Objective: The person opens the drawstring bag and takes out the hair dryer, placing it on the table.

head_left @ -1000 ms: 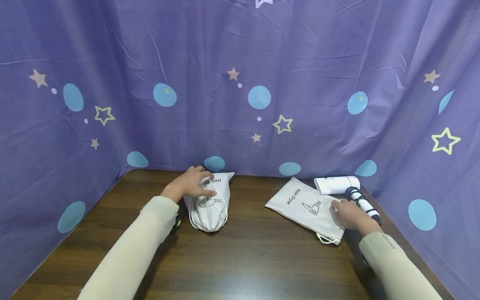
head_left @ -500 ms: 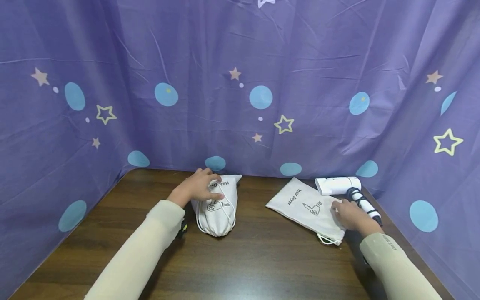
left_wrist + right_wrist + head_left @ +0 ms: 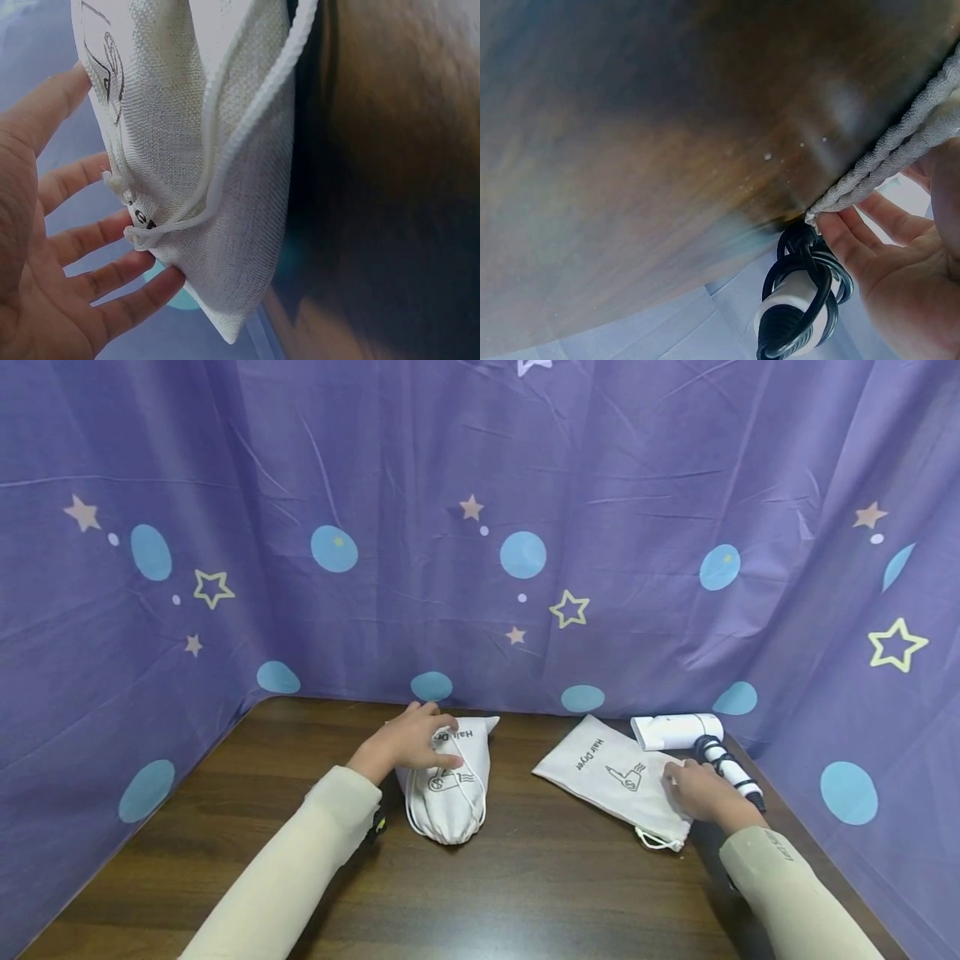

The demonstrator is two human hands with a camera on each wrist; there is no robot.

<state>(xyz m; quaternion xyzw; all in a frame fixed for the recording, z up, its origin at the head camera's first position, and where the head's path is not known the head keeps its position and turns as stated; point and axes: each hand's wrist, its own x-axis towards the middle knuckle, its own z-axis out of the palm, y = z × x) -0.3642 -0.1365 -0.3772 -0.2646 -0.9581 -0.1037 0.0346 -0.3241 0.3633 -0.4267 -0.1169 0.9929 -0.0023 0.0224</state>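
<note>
My left hand [image 3: 411, 742] lies over a bulging white drawstring bag [image 3: 450, 814] printed with "Hair Dr..." and a dryer drawing; part of the print is covered. In the left wrist view, the fingers and thumb are spread and their tips touch the cloth of this bag [image 3: 247, 172]. My right hand [image 3: 703, 789] rests at the right edge of a second, flatter bag [image 3: 596, 764] reading "Hair Dryer". Its white drawstring [image 3: 900, 150] crosses beside the fingers in the right wrist view. Just behind that hand lies a white hair dryer [image 3: 678, 731], its black cord wound round the handle.
Both bags lie on a dark brown wooden table [image 3: 510, 893]. A purple curtain [image 3: 420, 485] with stars and blue dots encloses the table at the back and sides. The hair dryer sits close to the table's right edge.
The left hand and the bulging bag have moved together to the right and slightly nearer. My right hand, the flatter bag and the hair dryer have stayed in place.
</note>
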